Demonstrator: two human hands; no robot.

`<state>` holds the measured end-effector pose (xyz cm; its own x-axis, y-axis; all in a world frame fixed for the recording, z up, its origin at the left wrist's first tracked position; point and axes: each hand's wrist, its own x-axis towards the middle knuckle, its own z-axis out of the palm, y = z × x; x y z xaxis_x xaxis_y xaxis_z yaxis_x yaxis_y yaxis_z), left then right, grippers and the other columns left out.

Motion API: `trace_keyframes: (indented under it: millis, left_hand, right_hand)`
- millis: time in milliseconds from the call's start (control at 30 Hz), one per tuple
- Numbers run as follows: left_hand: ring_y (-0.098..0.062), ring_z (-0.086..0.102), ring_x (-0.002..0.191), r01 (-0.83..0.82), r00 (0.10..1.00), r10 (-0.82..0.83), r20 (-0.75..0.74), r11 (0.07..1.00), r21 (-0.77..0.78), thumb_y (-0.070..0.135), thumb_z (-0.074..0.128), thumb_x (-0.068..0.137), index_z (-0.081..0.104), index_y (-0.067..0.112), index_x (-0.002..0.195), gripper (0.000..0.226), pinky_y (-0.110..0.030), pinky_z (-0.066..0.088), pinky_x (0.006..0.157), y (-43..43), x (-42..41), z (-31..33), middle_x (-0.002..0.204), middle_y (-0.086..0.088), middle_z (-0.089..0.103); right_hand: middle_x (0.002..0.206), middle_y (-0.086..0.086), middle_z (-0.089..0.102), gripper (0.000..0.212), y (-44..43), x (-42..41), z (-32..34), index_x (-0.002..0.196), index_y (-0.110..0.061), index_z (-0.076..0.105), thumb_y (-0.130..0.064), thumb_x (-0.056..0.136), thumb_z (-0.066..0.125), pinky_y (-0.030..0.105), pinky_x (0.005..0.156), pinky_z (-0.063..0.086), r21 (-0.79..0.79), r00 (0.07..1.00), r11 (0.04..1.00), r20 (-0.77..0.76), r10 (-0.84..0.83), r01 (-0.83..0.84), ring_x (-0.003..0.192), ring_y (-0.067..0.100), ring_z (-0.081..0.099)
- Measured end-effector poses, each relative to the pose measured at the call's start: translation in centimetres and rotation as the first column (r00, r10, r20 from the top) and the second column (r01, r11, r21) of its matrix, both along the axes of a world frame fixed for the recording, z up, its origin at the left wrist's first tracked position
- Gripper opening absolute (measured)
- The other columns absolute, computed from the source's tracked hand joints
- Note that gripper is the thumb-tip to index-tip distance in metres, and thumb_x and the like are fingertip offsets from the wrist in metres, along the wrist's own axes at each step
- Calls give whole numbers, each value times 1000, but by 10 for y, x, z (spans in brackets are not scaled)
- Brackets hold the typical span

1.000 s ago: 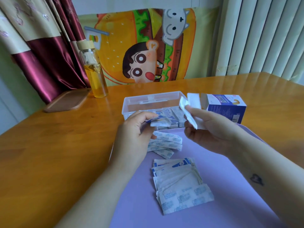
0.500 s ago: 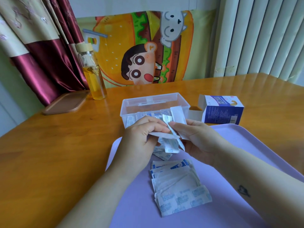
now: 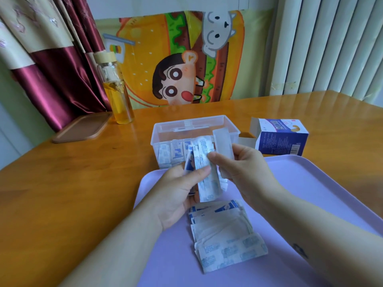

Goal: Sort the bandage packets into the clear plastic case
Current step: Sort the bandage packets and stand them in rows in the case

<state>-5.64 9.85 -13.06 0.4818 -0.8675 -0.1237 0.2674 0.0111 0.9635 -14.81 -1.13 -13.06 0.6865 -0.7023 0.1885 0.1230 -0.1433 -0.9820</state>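
I am finding nothing here that I can truly read. The blue-and-white box (image 3: 278,141) is showing a barcode (image 3: 295,149) and lines of small print, all too blurred, and the bandage packets (image 3: 208,183) I am holding are carrying equally unreadable blue marks.

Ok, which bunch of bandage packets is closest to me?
The fanned stack lying on the purple tray, nearer than those held in the left hand and right hand or standing in the clear case.
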Motion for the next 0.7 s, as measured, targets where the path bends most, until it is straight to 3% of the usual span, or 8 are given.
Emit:
trace_keyframes:
  millis: [100, 167, 233, 300, 367, 500, 600, 700]
  left_hand:
    - [-36, 66, 101, -92, 993, 93, -78, 995, 25, 8, 61, 83, 66, 10, 108, 25, -53, 50, 92, -2, 6, -3, 103, -16, 72]
    - [-38, 66, 99, -100, 985, 104, -140, 994, 35, 8, 63, 80, 66, 7, 107, 28, -51, 53, 85, -3, 11, -4, 103, -18, 71]
    - [-36, 68, 93, -56, 984, 57, -172, 998, 13, 11, 66, 74, 67, 6, 106, 33, -42, 58, 71, -1, 10, -3, 100, -18, 71]
    - [-32, 68, 88, 7, 984, -10, -180, 1000, -17, 15, 67, 71, 66, 6, 109, 40, -38, 57, 66, 1, 7, 0, 98, -16, 72]
    - [-28, 68, 83, 36, 978, -45, -202, 998, -45, 17, 64, 72, 64, 5, 113, 43, -34, 57, 64, 3, 5, 2, 96, -15, 71]
    - [-27, 71, 78, 36, 967, -52, -251, 997, -68, 16, 63, 71, 64, 4, 110, 40, -29, 58, 55, 6, 5, 5, 96, -16, 72]
    - [-24, 68, 78, 46, 978, -54, -204, 998, -42, 19, 66, 69, 66, 6, 102, 36, -23, 52, 56, 6, 6, 3, 90, -12, 72]
    - [-25, 62, 85, -3, 990, 0, -139, 1000, -25, 19, 71, 62, 73, 11, 91, 30, -25, 47, 63, 3, 7, 1, 91, -11, 72]
  right_hand:
    - [69, -13, 66, 16, 0, 1, 1, 94, -14, 66, -18, 96, 50, 19, 59, 42, -41, 999, 999, 34, -34, 35, 56, 3, 51]
    - [93, -16, 68, 31, -1, -1, 6, 95, -28, 65, -9, 98, 41, 8, 71, 42, -157, 998, 988, 69, 11, 0, 83, -4, 59]
    - [117, -17, 56, 52, -3, -5, 12, 87, -37, 66, 5, 93, 37, -1, 86, 29, -388, 1000, 922, 12, 26, -20, 113, -8, 44]
    - [131, -20, 41, 60, -2, -7, 14, 80, -43, 66, 9, 91, 38, -7, 92, 15, -539, 996, 840, -87, 22, -65, 127, -5, 25]
    - [137, -22, 32, 62, 0, -7, 12, 79, -45, 67, 10, 90, 40, -1, 102, 11, -559, 988, 818, -138, 70, -136, 131, -5, 17]
    - [142, -16, 29, 61, -2, -6, 6, 84, -43, 68, 10, 92, 38, 29, 115, 22, -482, 984, 859, -127, 127, -173, 136, 0, 20]
    - [144, -9, 31, 61, -4, 0, 0, 93, -41, 70, 10, 94, 36, 26, 112, 29, -437, 976, 874, -122, 178, -214, 135, 3, 27]
    - [138, -6, 41, 50, 0, -2, 0, 123, -32, 58, 5, 98, 36, 28, 109, 35, -370, 955, 881, -76, 288, -295, 129, 5, 41]
